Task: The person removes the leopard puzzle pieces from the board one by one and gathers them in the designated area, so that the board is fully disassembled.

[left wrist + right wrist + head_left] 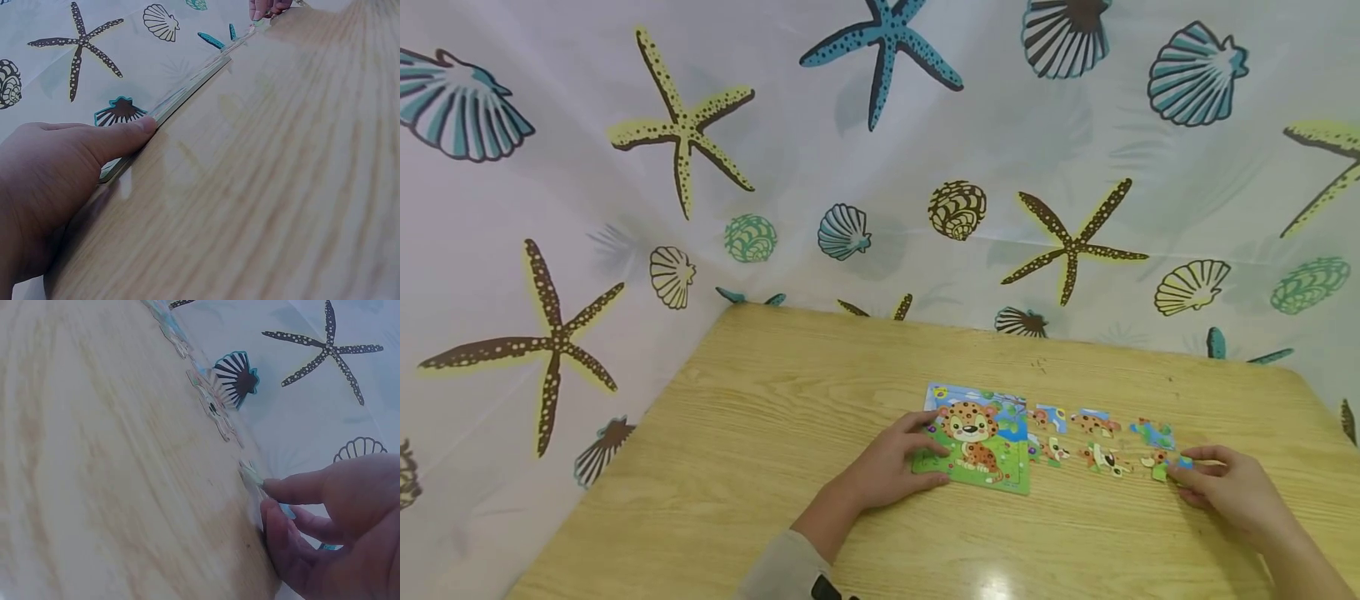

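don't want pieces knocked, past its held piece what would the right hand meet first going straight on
Probably the white-patched puzzle piece, though how high the right hand sits is unclear.

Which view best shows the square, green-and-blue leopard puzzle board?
Head view: it sees the puzzle board from above, picture visible, left hand over one edge. Left wrist view shows mostly its thin side; right wrist view: can't make it out.

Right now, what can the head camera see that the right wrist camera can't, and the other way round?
Only the head view shows the left hand resting on the leopard puzzle board. Only the right wrist view shows the loose pieces nearly edge-on. Both show those pieces, the right hand holding one, the wooden table and the starfish cloth.
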The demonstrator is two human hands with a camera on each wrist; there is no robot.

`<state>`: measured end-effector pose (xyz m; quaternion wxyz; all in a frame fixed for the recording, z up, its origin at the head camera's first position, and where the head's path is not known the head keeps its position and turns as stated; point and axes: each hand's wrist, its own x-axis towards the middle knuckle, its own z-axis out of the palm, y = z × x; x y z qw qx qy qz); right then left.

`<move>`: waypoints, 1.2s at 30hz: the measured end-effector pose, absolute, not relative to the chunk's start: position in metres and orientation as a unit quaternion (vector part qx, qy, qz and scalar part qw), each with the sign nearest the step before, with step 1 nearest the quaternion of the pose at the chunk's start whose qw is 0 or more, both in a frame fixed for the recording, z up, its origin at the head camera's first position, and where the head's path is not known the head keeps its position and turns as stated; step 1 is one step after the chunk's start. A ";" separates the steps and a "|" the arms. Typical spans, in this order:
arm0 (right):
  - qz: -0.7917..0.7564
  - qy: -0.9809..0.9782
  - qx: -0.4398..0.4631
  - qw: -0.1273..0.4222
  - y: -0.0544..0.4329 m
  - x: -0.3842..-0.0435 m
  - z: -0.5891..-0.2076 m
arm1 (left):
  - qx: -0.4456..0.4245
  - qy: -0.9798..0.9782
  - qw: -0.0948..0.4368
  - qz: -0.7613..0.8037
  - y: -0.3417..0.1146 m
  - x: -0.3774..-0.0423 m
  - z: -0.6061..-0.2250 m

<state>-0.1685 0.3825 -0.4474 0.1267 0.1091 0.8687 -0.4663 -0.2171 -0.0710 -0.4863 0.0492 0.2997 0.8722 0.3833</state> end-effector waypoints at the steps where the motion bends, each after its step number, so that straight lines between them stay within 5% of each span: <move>1: -0.440 0.883 0.105 0.121 0.381 -0.169 -0.446 | 0.300 0.871 0.049 0.385 -0.071 -0.217 -0.486; 7: -0.289 0.949 0.089 0.083 0.371 -0.169 -0.443 | 0.301 0.872 0.054 0.383 -0.072 -0.217 -0.486; 16: -0.312 0.946 0.063 0.055 0.320 -0.177 -0.431 | 0.304 0.872 0.057 0.379 -0.073 -0.217 -0.488; 28: -0.460 0.878 -0.086 0.103 0.181 -0.193 -0.433 | 0.292 0.881 0.056 0.368 -0.077 -0.217 -0.486; 36: -0.490 0.856 -0.104 0.129 0.138 -0.206 -0.442 | 0.296 0.879 0.055 0.371 -0.077 -0.216 -0.486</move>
